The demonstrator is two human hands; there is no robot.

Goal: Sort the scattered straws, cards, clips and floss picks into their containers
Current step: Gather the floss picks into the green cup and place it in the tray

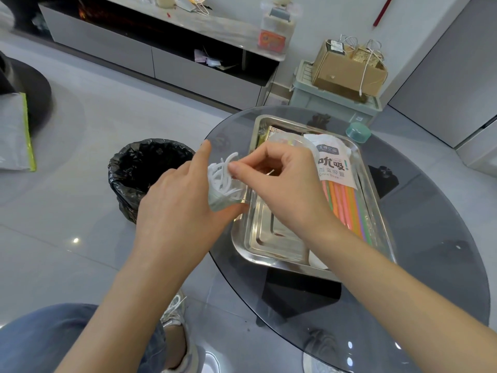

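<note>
My left hand (177, 200) grips a small clear container (224, 199) at the left edge of the round glass table. Several white floss picks (223, 176) stand in it. My right hand (279, 184) hovers over its mouth, thumb and fingers pinched at the tops of the picks. Behind my hands sits a steel tray (258, 246). In the tray lies a bag of coloured straws (341, 189) along the right side. A gold-edged box (269, 131) shows at the tray's far end; what else lies under my right hand is hidden.
A teal lid (358, 132) rests on the glass table (403, 292) beyond the tray. A bin lined with a black bag (142, 168) stands on the floor to the left. A storage crate with cardboard boxes (347, 74) is behind the table.
</note>
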